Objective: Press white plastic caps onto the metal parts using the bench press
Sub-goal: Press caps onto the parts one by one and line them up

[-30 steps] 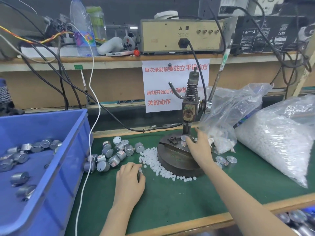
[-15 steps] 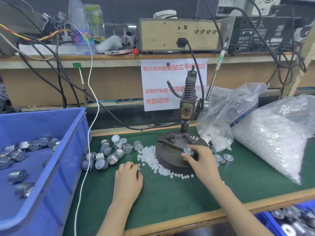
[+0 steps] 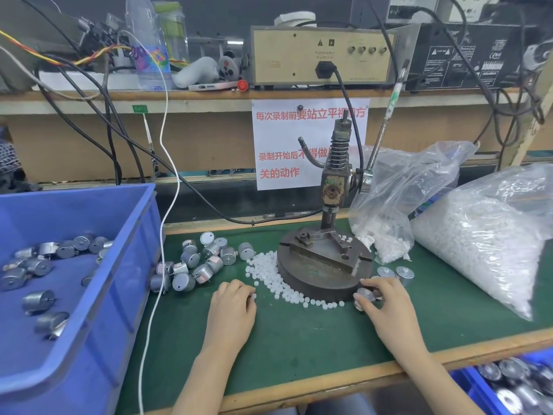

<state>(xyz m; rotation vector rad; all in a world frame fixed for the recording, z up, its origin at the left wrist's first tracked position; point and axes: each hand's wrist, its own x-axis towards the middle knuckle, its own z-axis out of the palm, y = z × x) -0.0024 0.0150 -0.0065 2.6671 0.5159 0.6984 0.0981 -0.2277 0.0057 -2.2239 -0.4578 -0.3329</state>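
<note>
The bench press (image 3: 331,190) stands on a round metal base (image 3: 317,277) at the middle of the green mat; nothing sits under its ram. My right hand (image 3: 386,307) rests on the mat at the base's front right, fingers closed on a small silver metal part (image 3: 363,295). My left hand (image 3: 232,310) lies curled on the mat, fingertips at the edge of a scatter of white plastic caps (image 3: 269,274); whether it pinches a cap is hidden. Loose metal parts (image 3: 197,265) lie to the left of the caps.
A blue bin (image 3: 89,295) with several metal parts fills the left. Two finished-looking parts (image 3: 395,272) sit right of the base. Two clear bags of white caps (image 3: 484,235) lie at the right. A white cable (image 3: 152,310) crosses the mat. Another blue bin (image 3: 514,387) sits below the bench edge.
My right hand has lifted the metal part off the press base and brought it down and right onto the mat. My left hand has stayed at the caps.
</note>
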